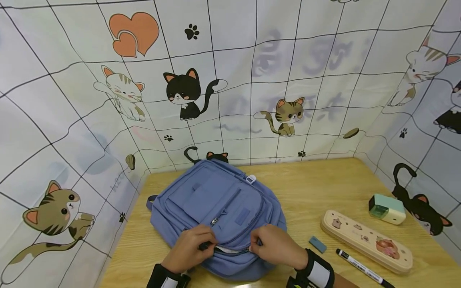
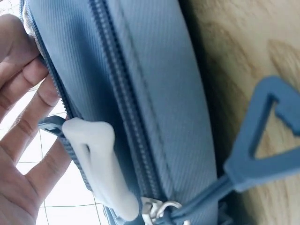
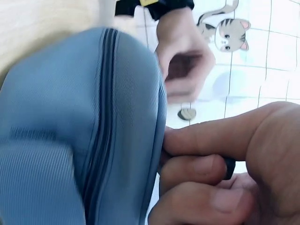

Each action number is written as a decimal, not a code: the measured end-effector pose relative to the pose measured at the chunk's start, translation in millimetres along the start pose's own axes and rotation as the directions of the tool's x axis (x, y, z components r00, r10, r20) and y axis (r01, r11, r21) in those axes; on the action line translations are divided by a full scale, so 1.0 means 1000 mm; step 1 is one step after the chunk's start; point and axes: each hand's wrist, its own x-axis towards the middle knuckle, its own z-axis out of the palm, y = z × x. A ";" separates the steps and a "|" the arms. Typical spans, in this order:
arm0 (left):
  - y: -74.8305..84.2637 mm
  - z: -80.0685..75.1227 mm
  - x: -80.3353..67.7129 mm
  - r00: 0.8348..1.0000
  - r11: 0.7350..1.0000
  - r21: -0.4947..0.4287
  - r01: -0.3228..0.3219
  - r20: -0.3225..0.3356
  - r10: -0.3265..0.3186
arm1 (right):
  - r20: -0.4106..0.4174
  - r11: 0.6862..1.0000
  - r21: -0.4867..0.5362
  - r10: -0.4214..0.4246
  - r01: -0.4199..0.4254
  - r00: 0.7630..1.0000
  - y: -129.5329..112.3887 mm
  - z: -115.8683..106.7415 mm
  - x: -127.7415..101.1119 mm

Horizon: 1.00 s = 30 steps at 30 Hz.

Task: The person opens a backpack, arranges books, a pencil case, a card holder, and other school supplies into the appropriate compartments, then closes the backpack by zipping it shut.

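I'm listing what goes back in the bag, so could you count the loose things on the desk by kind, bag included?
Blue fabric backpack, held by both hands at its zip: 1
Beige printed pencil case: 1
Mint green box-shaped sharpener: 1
Small blue eraser: 1
White marker pen with black cap: 1
Total: 5

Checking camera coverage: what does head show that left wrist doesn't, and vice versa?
Head only: the right hand, pencil case, eraser, marker, green sharpener and the cat-print backdrop.
Left wrist only: close-up of a white rubbery zipper pull and a blue triangular strap ring.
Both: the blue backpack on the wooden table, and the left hand at its zipper.
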 end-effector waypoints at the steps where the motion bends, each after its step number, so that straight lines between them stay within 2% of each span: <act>1: 0.000 0.000 0.000 1.000 1.000 0.004 -0.001 -0.002 0.001 | -0.008 1.000 -0.015 -0.002 0.001 1.000 0.002 -0.003 -0.001; 5: 0.001 -0.001 -0.001 1.000 1.000 0.020 0.017 -0.007 -0.017 | -0.057 0.995 -0.102 0.010 -0.016 0.998 0.010 -0.016 -0.003; 9: 0.004 0.001 -0.002 0.999 0.999 0.033 0.041 -0.009 -0.041 | -0.141 0.975 -0.220 0.009 -0.040 0.990 0.021 -0.025 -0.002; 13: 0.005 0.003 0.000 0.999 0.997 0.059 0.046 0.007 -0.047 | -0.210 0.954 -0.291 0.010 -0.072 0.978 0.031 -0.031 0.001; 16: 0.005 0.005 0.000 0.999 0.997 0.071 0.041 0.018 -0.042 | -0.261 0.937 -0.339 -0.011 -0.081 0.965 0.041 -0.033 0.004; 19: 0.005 0.005 -0.001 0.998 0.996 0.069 0.055 0.026 -0.056 | -0.333 0.915 -0.391 -0.037 -0.102 0.942 0.054 -0.035 0.010; 21: 0.005 0.005 -0.002 0.997 0.995 0.068 0.073 0.031 -0.075 | -0.373 0.904 -0.409 -0.042 -0.124 0.927 0.064 -0.037 0.014; 24: 0.006 0.005 -0.003 0.997 0.995 0.069 0.069 0.028 -0.071 | -0.408 0.900 -0.412 -0.042 -0.142 0.912 0.079 -0.040 0.020; 30: 0.007 0.006 -0.002 1.000 1.000 0.027 0.012 -0.019 -0.011 | -0.424 0.907 -0.390 -0.026 -0.157 0.905 0.100 -0.048 0.033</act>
